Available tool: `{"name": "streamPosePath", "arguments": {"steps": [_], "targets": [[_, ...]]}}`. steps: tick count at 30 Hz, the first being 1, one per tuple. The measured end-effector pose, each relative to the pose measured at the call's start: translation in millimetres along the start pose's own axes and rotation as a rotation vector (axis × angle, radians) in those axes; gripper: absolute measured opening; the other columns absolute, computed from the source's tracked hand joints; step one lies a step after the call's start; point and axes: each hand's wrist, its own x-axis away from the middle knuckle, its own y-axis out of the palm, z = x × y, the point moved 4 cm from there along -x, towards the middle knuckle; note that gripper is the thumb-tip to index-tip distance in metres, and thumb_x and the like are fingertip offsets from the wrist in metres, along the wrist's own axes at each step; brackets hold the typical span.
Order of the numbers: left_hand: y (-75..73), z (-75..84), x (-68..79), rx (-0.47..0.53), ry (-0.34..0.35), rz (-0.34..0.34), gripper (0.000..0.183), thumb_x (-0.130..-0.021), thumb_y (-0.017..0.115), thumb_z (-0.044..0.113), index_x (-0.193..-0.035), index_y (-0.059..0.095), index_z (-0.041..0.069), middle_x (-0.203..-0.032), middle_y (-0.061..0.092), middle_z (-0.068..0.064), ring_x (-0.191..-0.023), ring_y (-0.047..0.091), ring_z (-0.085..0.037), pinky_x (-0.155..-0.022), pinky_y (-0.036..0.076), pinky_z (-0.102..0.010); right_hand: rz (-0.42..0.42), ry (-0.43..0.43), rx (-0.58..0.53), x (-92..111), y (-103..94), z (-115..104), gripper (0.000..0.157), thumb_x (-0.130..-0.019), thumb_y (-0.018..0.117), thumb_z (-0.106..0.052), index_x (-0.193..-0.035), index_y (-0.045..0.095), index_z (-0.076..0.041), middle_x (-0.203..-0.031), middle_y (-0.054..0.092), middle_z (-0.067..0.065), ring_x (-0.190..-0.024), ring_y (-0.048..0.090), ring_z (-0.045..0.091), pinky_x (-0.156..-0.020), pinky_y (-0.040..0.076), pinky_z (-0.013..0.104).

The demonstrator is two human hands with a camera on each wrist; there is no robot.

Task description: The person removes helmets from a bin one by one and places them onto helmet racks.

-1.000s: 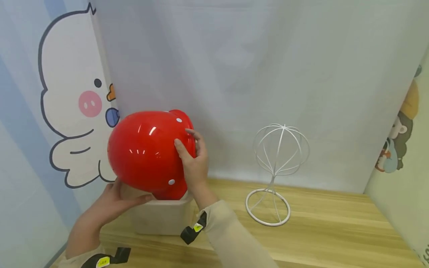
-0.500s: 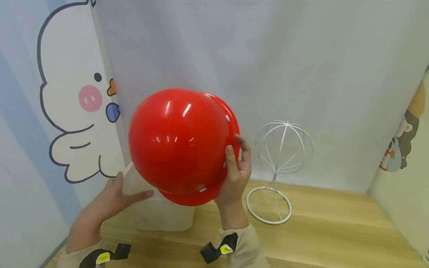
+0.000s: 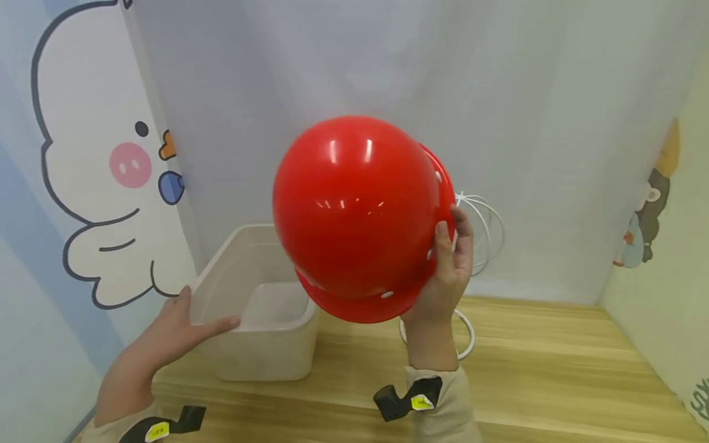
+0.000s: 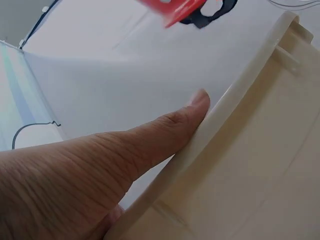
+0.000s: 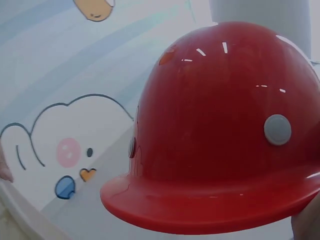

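A red hard hat [image 3: 354, 209] is up in the air, its dome towards me in the head view. My right hand [image 3: 445, 271] grips its brim from the right, thumb on the outer side. The other fingers are partly hidden behind the brim. In the right wrist view, the hard hat [image 5: 225, 115] shows its grey round rivets and wide brim. My left hand [image 3: 168, 335] rests against the near left corner of a cream plastic bin [image 3: 257, 354], thumb and fingers spread. In the left wrist view, the straight thumb [image 4: 172, 127] touches the bin's rim [image 4: 235, 97].
Behind the hard hat and right hand stands a white wire stand [image 3: 487, 227], mostly covered, with its ring base on the wooden table [image 3: 532, 369]. A grey curtain [image 3: 232, 111] hangs at the back. Cartoon-printed panels [image 3: 88, 184] flank the table.
My right hand has lifted the hard hat out of the bin and carried it up and rightwards, in front of the wire stand. My left hand has stayed at the bin.
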Motion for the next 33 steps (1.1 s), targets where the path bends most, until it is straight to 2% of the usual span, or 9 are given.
{"name": "streamPosePath", "arguments": {"steps": [4, 7, 16, 22, 24, 26, 29, 31, 33], "targets": [[-0.7, -1.1, -1.0, -0.032, 0.021, 0.015, 0.1, -0.086, 0.076, 0.051, -0.146, 0.027, -0.011, -0.119, 0.058, -0.026, -0.101, 0.06, -0.033, -0.077, 0.052, -0.044, 0.007, -0.05, -0.122, -12, -12.9, -20, 0.031, -0.103, 0.054, -0.009, -0.133, 0.048, -0.007, -0.135, 0.052, 0.017, -0.12, 0.056, 0.034, -0.1, 0.051, 0.046], [-0.2, -0.3, -1.2, -0.034, 0.028, 0.02, 0.099, -0.085, 0.076, 0.052, -0.145, 0.028, -0.011, -0.12, 0.057, -0.027, -0.102, 0.059, -0.034, -0.078, 0.052, -0.046, 0.028, -0.083, -0.154, -21, -24.8, -33, 0.029, -0.103, 0.054, -0.008, -0.131, 0.05, -0.006, -0.135, 0.053, 0.018, -0.121, 0.056, 0.034, -0.098, 0.053, 0.045], [1.5, -1.5, -0.7, -0.044, 0.007, 0.022, 0.101, -0.085, 0.076, 0.052, -0.145, 0.027, -0.012, -0.121, 0.057, -0.028, -0.104, 0.059, -0.036, -0.079, 0.053, -0.048, 0.046, -0.171, -0.048, -35, -55.4, -54, 0.031, -0.104, 0.051, -0.008, -0.135, 0.049, -0.005, -0.14, 0.05, 0.021, -0.128, 0.051, 0.036, -0.1, 0.051, 0.046], [2.2, -1.5, -2.2, -0.059, -0.003, 0.019, 0.103, -0.086, 0.074, 0.054, -0.147, 0.024, -0.013, -0.122, 0.054, -0.029, -0.105, 0.058, -0.037, -0.081, 0.052, -0.051, 0.092, -0.164, -0.06, -41, -73.0, -61, 0.035, -0.103, 0.054, -0.008, -0.137, 0.049, -0.004, -0.143, 0.049, 0.021, -0.13, 0.05, 0.037, -0.101, 0.05, 0.047], [2.1, -1.6, -2.2, -0.065, -0.008, 0.015, 0.104, -0.086, 0.073, 0.054, -0.147, 0.022, -0.013, -0.123, 0.054, -0.03, -0.106, 0.058, -0.038, -0.082, 0.052, -0.052, 0.161, -0.139, -0.049, -43, -83.2, -61, 0.036, -0.102, 0.057, -0.009, -0.137, 0.049, -0.005, -0.143, 0.05, 0.019, -0.13, 0.051, 0.036, -0.102, 0.05, 0.046], [1.9, -2.1, -2.2, -0.073, -0.014, 0.008, 0.106, -0.087, 0.073, 0.055, -0.148, 0.02, -0.015, -0.124, 0.052, -0.032, -0.107, 0.057, -0.039, -0.083, 0.052, -0.054, 0.279, -0.086, -0.038, -43, -96.3, -60, 0.034, -0.1, 0.062, -0.009, -0.132, 0.053, -0.005, -0.138, 0.055, 0.016, -0.126, 0.054, 0.032, -0.1, 0.051, 0.044], [1.4, -2.8, -2.2, -0.082, -0.022, 0.009, 0.107, -0.086, 0.073, 0.055, -0.147, 0.021, -0.015, -0.124, 0.052, -0.032, -0.107, 0.057, -0.039, -0.083, 0.052, -0.053, 0.467, 0.073, -0.055, -44, -115.8, -54, 0.022, -0.096, 0.068, -0.01, -0.117, 0.06, -0.007, -0.119, 0.065, 0.01, -0.111, 0.062, 0.024, -0.09, 0.055, 0.038], [2.0, -2.8, -2.7, -0.08, -0.024, 0.005, 0.106, -0.087, 0.073, 0.055, -0.146, 0.021, -0.016, -0.122, 0.052, -0.032, -0.104, 0.057, -0.039, -0.081, 0.052, -0.051, 0.521, 0.205, -0.154, -44, -125.1, -48, 0.014, -0.096, 0.067, -0.011, -0.109, 0.064, -0.006, -0.108, 0.067, 0.008, -0.1, 0.063, 0.022, -0.083, 0.055, 0.036], [2.5, -2.4, -3.4, -0.078, -0.022, 0.008, 0.104, -0.086, 0.073, 0.055, -0.145, 0.024, -0.015, -0.12, 0.054, -0.031, -0.102, 0.059, -0.036, -0.078, 0.052, -0.048, 0.531, 0.317, -0.241, -44, -130.6, -42, 0.01, -0.098, 0.065, -0.013, -0.105, 0.066, -0.006, -0.101, 0.068, 0.007, -0.092, 0.063, 0.022, -0.078, 0.054, 0.035]]}}
